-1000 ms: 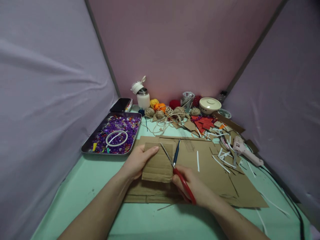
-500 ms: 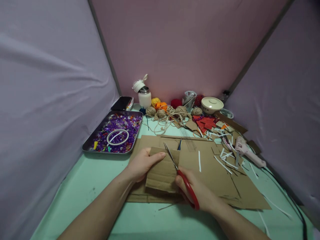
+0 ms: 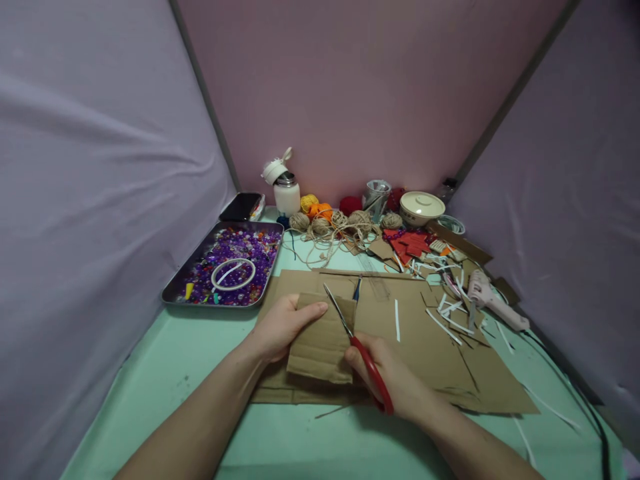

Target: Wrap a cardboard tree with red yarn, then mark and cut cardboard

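My left hand (image 3: 283,328) grips a squarish piece of cardboard (image 3: 317,350) by its left edge, thumb on top and fingers hidden beneath. In my right hand (image 3: 387,370) is a pair of scissors (image 3: 369,363) with red handles, its blades lying over the upper right part of the piece. How far the lower blade reaches under the piece is hidden. Below both hands lies a large sheet of cardboard (image 3: 425,360) on the green tabletop. A dark blue pen-like tool (image 3: 357,288) and a white strip (image 3: 397,320) rest on that sheet.
On the left sits a metal tray (image 3: 167,297) of purple beads with a ring (image 3: 233,289) in it. Twine balls (image 3: 320,227), a white bottle (image 3: 287,199) and a lidded bowl (image 3: 421,208) line the back. A glue gun (image 3: 495,303) with a cord lies right, beside paper scraps (image 3: 453,317).
The whole view has shifted slightly, so everything sits a little further left. My hands, the scissors and the cardboard piece hold nearly the same pose.
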Available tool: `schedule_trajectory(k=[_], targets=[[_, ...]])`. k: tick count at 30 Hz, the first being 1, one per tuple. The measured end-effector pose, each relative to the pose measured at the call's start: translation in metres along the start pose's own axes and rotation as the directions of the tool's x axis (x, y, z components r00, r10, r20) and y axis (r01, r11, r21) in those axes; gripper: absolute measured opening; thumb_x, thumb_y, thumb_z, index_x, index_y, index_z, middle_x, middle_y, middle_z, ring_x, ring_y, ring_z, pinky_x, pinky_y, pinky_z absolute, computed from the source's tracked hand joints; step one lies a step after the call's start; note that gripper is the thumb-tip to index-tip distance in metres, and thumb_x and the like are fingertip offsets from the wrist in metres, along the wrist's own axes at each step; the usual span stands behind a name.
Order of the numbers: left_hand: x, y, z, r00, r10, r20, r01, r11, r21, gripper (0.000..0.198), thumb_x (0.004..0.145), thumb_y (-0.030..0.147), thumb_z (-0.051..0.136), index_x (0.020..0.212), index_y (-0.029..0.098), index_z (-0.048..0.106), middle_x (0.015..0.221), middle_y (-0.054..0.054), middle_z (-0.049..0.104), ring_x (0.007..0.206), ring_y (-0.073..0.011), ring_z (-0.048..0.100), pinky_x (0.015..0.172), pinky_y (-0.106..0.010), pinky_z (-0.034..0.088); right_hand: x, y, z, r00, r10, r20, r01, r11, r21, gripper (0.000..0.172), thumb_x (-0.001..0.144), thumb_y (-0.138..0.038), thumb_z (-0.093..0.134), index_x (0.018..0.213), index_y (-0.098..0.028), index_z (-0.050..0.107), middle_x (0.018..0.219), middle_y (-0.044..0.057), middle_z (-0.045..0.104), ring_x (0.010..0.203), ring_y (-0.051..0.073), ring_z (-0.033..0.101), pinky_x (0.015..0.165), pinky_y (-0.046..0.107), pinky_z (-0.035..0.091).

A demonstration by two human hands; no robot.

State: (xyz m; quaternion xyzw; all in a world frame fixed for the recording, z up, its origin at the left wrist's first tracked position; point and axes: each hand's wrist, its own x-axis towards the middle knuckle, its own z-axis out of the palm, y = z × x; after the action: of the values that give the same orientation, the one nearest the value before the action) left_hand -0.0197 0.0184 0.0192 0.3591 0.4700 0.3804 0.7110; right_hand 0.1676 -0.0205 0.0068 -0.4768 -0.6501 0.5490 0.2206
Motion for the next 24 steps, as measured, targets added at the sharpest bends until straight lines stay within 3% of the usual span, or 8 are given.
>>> schedule_trajectory(k=[10, 15, 24], targets=[[0.001, 0.000, -0.001, 1.000, 0.003, -0.006, -0.003, 1.000, 0.019, 0.027, 0.070, 0.035, 0.071, 0.085, 0.013, 0.067, 0.078, -0.007, 0.072, 0.068, -0.0176, 0.065, 0.062, -0.026, 0.051, 0.001, 0.002, 0.004, 1.000, 0.024, -0.008, -0.024, 0.996, 0.084, 0.028, 0.088, -0.039, 0.043, 0.070, -0.017, 0.046, 0.058, -0.004, 0.043, 0.049, 0.008, 0.035, 0.043, 0.018, 0.027], [0.000, 0.000, 0.000, 0.998, -0.038, 0.050, 0.036, 0.999, 0.037, 0.032, 0.068, 0.032, 0.073, 0.092, 0.012, 0.067, 0.082, -0.009, 0.072, 0.071, -0.0191, 0.066, 0.066, -0.029, 0.052, 0.002, 0.006, 0.005, 1.000, 0.004, -0.002, -0.004, 0.994, 0.108, 0.026, 0.088, -0.040, 0.044, 0.076, -0.018, 0.051, 0.060, -0.003, 0.046, 0.048, 0.008, 0.038, 0.044, 0.018, 0.029], [0.002, -0.003, 0.001, 0.996, -0.076, 0.039, 0.073, 0.995, 0.075, 0.025, 0.070, 0.032, 0.071, 0.085, 0.012, 0.068, 0.080, -0.007, 0.072, 0.066, -0.0167, 0.065, 0.063, -0.026, 0.051, 0.007, 0.010, 0.004, 0.999, 0.040, -0.008, -0.038, 0.976, 0.214, 0.038, 0.082, -0.055, 0.047, 0.072, -0.018, 0.049, 0.052, -0.005, 0.043, 0.040, 0.007, 0.036, 0.037, 0.018, 0.027]])
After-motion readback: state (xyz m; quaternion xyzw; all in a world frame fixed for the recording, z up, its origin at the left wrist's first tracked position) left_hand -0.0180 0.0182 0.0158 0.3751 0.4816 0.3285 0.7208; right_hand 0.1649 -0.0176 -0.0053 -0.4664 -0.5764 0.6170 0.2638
